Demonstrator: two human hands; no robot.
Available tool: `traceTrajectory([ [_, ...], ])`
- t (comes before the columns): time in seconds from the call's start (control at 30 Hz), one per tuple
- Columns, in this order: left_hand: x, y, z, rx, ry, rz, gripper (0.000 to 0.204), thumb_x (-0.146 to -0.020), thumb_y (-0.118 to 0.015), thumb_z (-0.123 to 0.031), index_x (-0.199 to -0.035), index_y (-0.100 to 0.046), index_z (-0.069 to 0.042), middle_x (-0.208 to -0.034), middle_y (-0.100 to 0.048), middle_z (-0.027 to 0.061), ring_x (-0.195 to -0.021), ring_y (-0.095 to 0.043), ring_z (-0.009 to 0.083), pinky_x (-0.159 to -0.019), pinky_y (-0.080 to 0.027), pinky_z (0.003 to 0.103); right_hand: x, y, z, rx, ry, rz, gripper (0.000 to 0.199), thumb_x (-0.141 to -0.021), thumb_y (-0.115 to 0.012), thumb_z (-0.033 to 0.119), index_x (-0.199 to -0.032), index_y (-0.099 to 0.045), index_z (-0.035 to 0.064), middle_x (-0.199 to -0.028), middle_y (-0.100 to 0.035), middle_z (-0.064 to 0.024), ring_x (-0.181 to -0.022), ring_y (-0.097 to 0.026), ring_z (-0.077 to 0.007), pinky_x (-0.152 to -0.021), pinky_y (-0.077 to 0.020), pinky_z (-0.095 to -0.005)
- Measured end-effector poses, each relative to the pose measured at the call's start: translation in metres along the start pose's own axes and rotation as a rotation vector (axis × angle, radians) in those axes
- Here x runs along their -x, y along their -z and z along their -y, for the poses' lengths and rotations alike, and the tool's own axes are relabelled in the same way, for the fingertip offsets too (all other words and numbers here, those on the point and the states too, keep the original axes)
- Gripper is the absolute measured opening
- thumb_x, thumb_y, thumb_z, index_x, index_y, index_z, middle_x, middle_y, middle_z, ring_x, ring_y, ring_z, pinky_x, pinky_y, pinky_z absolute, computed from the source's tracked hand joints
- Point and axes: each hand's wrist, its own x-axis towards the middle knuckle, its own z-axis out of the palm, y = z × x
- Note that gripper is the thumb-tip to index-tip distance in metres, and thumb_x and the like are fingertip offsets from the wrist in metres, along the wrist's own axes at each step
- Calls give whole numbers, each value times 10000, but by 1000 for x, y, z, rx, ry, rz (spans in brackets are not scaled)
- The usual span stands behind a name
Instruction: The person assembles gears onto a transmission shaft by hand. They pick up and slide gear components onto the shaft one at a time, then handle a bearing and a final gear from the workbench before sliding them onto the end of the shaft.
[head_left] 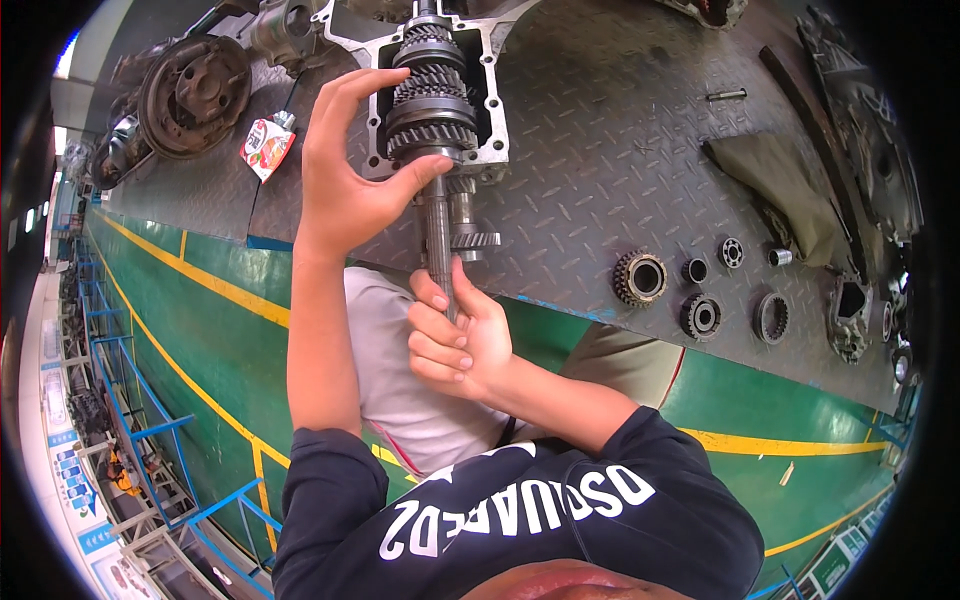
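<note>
A gear shaft [433, 105] with several toothed gears lies in the open grey gearbox housing [490, 90], its splined end [438, 225] sticking out towards me. My left hand [350, 165] spans the gear stack in a wide C. Its thumb presses at the collar in front of the nearest gear, and a fingertip reaches a gear farther back. Lower down, my right hand [455, 340] is wrapped round the near tip of the splined end. A second shaft with a small gear [476, 240] shows just beneath, partly hidden by the splined end.
On the steel-plate table [580, 170] to the right lie a synchronizer gear [640, 278], a toothed ring [771, 318], a bearing [731, 252], a bolt [726, 95] and a dark cloth [775, 185]. A brake drum assembly [195, 95] and a red-white packet [267, 147] sit left.
</note>
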Motion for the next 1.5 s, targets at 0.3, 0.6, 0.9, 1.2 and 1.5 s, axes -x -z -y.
traceTrajectory([
  [0.3, 2, 3, -1, 10, 30, 11, 710, -671, -994, -160, -1306, -699, -51, -1271, -678, 130, -1203, -649, 312, -1074, -509, 411, -2, -2, 0, 49, -12, -4, 488, -1163, -346, 576, -941, -434, 150, -601, -346, 24, -411, -317, -111, -392, -293, -292],
  [0.6, 3, 3, 0, -28, 52, 46, 747, -691, -1015, -227, -1345, -688, -72, -1318, -670, 92, -1247, -633, 267, -1088, -493, 415, 24, -30, 13, 425, 83, -195, 318, -1170, -418, 391, -1034, -466, 107, -665, -376, 14, -452, -332, -96, -413, -315, -278],
  [0.9, -1, -12, -6, -29, 34, 34, 699, -682, -1019, -244, -1290, -715, -82, -1281, -678, 113, -1226, -635, 308, -1075, -509, 416, 43, -58, 25, 753, 217, -382, 157, -1142, -502, 249, -1048, -475, 126, -626, -378, 32, -426, -308, -67, -397, -263, -246],
  [1.2, 1, -11, -8, -53, 35, 26, 686, -691, -1011, -233, -1287, -711, -73, -1288, -674, 119, -1232, -635, 318, -1078, -512, 420, 41, -51, 22, 682, 146, -323, 288, -1071, -613, 32, -1021, -367, 174, -688, -397, 41, -444, -305, -60, -411, -213, -252],
  [1.5, 11, 0, -7, -100, 72, 5, 674, -708, -996, -227, -1290, -699, -65, -1282, -673, 128, -1233, -633, 316, -1070, -516, 422, 7, 0, 11, 198, -32, 100, 355, -1017, -550, -73, -903, -345, 193, -635, -380, 36, -387, -288, -76, -358, -206, -269],
])
